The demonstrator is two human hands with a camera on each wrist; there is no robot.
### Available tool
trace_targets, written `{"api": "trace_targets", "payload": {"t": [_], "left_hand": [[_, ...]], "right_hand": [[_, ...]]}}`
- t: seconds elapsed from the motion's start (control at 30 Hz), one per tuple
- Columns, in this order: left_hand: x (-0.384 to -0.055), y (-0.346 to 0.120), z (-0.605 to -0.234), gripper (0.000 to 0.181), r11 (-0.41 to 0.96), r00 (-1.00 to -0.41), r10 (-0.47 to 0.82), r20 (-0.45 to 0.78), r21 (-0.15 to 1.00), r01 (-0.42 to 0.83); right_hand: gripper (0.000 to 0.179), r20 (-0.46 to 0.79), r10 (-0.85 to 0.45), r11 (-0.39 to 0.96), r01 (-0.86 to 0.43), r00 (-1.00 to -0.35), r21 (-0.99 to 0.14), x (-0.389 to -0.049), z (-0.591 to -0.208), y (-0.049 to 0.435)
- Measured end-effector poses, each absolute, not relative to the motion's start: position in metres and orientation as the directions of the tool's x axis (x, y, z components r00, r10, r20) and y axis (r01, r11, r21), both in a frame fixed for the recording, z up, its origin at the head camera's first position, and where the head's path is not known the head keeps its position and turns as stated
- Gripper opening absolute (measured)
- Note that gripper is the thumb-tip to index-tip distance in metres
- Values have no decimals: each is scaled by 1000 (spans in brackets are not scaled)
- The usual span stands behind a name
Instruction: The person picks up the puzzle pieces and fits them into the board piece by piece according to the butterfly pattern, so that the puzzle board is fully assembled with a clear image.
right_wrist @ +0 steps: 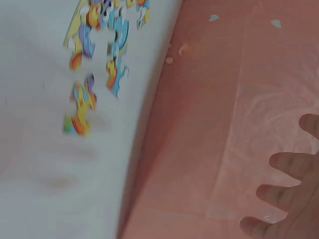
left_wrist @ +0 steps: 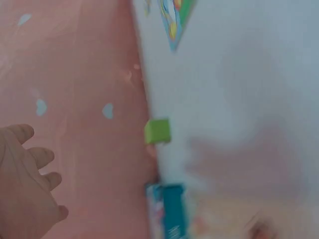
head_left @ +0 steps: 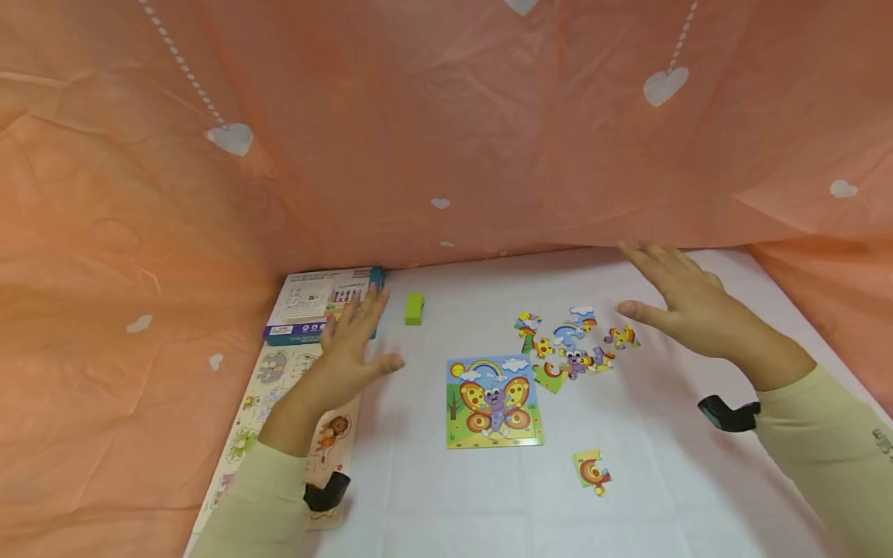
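My left hand (head_left: 346, 364) hovers with spread fingers above the wooden animal puzzle board (head_left: 335, 434) and the box, holding nothing. On the other side my right hand (head_left: 698, 310) is raised with fingers straight, to the right of the loose puzzle pieces (head_left: 575, 360). Between the hands lies a square butterfly puzzle board (head_left: 494, 403) showing a butterfly, rainbow and sun. One jigsaw piece (head_left: 593, 471) sits apart, nearer the front. In the right wrist view, several scattered pieces (right_wrist: 82, 99) lie on the white surface, with the right fingers far off to the side.
A flat printed box (head_left: 300, 302) with a teal edge rests at the back left. Beside it stands a small green block (head_left: 414, 308). Orange cloth (head_left: 446, 139) with white hearts hangs behind and along both sides of the white table (head_left: 432, 496).
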State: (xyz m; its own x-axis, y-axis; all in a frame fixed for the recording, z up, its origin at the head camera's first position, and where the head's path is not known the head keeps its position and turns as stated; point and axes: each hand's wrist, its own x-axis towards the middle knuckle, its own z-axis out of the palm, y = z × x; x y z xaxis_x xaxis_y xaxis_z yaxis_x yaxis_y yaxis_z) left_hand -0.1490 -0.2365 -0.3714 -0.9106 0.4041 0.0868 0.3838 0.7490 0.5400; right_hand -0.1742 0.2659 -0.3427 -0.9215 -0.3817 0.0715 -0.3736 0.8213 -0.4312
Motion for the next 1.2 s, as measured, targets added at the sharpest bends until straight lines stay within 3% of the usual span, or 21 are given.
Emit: {"api": "trace_targets", "payload": {"t": [0.2, 0.3, 0.4, 0.57, 0.77, 1.07, 1.2], "left_hand": [[-138, -217, -418, 132, 531, -908, 396, 134, 773, 346], [-134, -205, -439, 131, 424, -907, 409, 98, 860, 284], [-127, -193, -455, 122, 408, -912, 411, -5, 895, 179], [-116, -179, -472, 132, 609, -926, 332, -178, 790, 66], [-117, -173, -482, 141, 723, -902, 418, -110, 641, 257], [-111, -171, -478, 136, 750, -892, 440, -107, 591, 299], [-111, -173, -477, 136, 765, -895, 435, -100, 566, 308]], "right_hand": [[82, 198, -427, 618, -445, -882, -648, -182, -371, 257], [78, 219, -417, 504, -425, -882, -752, -185, -389, 247], [78, 192, -392, 431, -364, -900, -825, -186, -404, 231], [91, 121, -371, 409, -279, -921, -869, -196, -424, 203], [77, 75, -337, 366, -204, -939, -908, -214, -450, 184], [56, 87, -291, 648, -263, -953, -715, -221, -485, 162], [45, 84, -218, 686, -214, -972, -696, -222, -482, 149]]}}
